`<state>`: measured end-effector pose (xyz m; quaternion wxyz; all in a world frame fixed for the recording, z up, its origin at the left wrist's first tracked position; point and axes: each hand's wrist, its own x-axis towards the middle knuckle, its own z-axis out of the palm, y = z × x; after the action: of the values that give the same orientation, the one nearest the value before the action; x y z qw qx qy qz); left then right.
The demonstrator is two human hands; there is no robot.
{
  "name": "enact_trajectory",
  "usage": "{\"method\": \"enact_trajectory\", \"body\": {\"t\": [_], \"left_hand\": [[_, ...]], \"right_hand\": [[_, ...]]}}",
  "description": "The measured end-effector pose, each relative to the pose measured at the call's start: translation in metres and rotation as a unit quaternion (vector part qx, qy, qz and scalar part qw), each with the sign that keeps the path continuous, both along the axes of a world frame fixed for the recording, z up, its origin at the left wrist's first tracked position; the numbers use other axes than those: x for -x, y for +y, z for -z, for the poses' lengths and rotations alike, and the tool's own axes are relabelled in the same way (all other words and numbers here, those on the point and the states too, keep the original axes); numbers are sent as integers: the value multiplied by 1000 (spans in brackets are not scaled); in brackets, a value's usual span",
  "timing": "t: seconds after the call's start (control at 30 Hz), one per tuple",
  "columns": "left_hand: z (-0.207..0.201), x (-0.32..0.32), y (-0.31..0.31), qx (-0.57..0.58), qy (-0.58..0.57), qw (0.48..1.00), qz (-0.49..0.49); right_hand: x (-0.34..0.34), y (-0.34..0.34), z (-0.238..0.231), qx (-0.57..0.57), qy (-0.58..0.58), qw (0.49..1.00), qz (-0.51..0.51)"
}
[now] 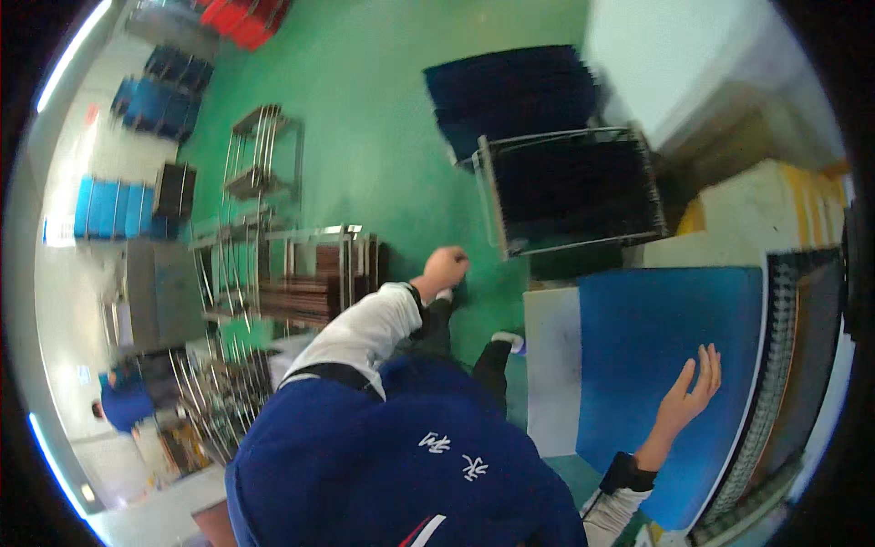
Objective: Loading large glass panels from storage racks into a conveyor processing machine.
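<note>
Fingers [704, 372] apart, the right hand [684, 401] hangs over flat blue panelling [643, 337]; left hand [444, 267] curled, grip unclear.

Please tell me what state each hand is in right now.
Left hand: loosely closed, with nothing visible in it.
Right hand: open, holding nothing, over the blue panel.

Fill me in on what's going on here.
A person in a dark blue garment stands on a green floor. The left hand is loosely curled above the floor, with nothing visible in it. The right hand is open and empty over a blue panel; contact is unclear. Dark stacks stand ahead.
</note>
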<state>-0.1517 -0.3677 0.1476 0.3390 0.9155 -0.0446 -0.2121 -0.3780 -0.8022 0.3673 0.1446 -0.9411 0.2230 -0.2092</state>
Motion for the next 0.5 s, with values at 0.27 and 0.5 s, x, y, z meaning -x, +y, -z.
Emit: {"method": "enact_trajectory", "body": {"t": [0.27, 0.5], "left_hand": [[72, -15, 244, -70, 85, 947, -302], [80, 1, 385, -55, 111, 865, -486]], "right_hand": [[-96, 170, 80, -246, 141, 954, -96], [-194, 337, 126, -316, 371, 804, -340]]}}
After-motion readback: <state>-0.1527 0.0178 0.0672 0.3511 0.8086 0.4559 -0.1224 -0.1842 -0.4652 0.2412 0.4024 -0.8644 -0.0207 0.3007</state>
